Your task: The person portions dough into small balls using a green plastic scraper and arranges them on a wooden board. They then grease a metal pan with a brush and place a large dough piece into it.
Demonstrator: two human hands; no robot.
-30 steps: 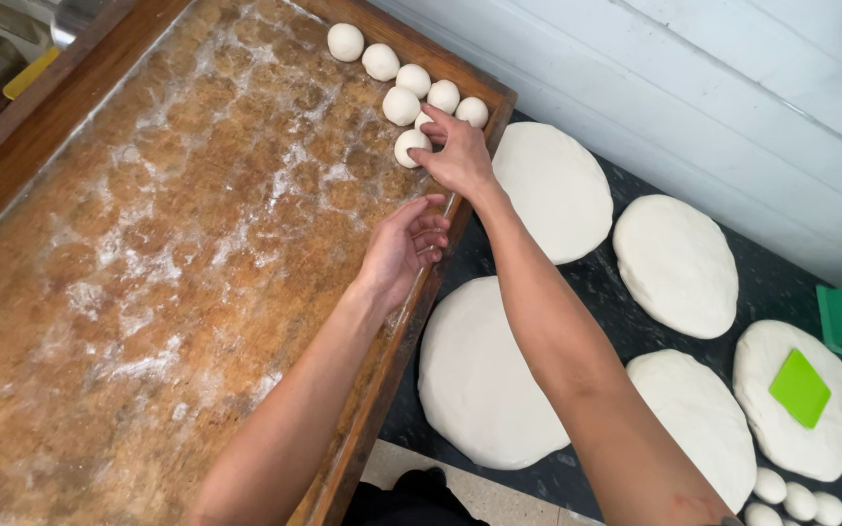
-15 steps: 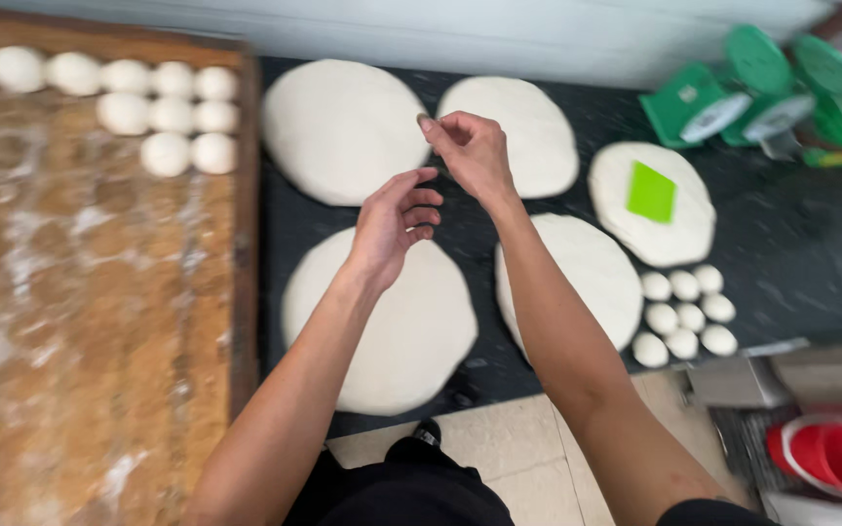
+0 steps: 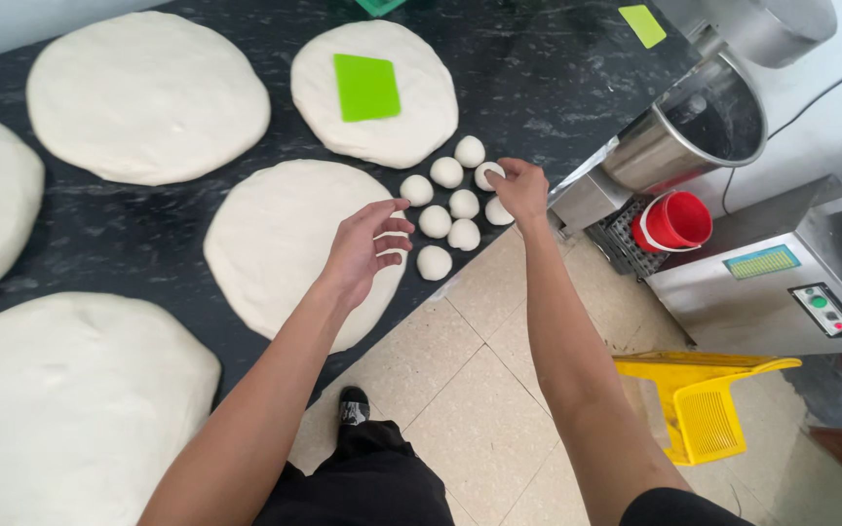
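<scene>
Several small white dough balls [image 3: 448, 219] lie in a cluster at the front edge of the black counter [image 3: 538, 88]. My right hand [image 3: 520, 187] reaches over the cluster's right side, its fingers curled around one dough ball [image 3: 485, 175]. My left hand [image 3: 367, 248] hovers with its fingers spread and holds nothing. It is above the right edge of a flattened round dough disc [image 3: 280, 244], just left of the balls.
More flat dough discs [image 3: 148, 93] cover the counter, one of them carrying a green scraper [image 3: 366, 86]. To the right are a steel mixer bowl [image 3: 708, 122], a red bucket [image 3: 674, 221], a steel machine [image 3: 791, 282] and a yellow dustpan [image 3: 704, 404] on the tiled floor.
The view has swung right, from the floured wooden board to the counter's right end. Both hands have moved from over the discs to the cluster of balls, and the right hand has closed on one.
</scene>
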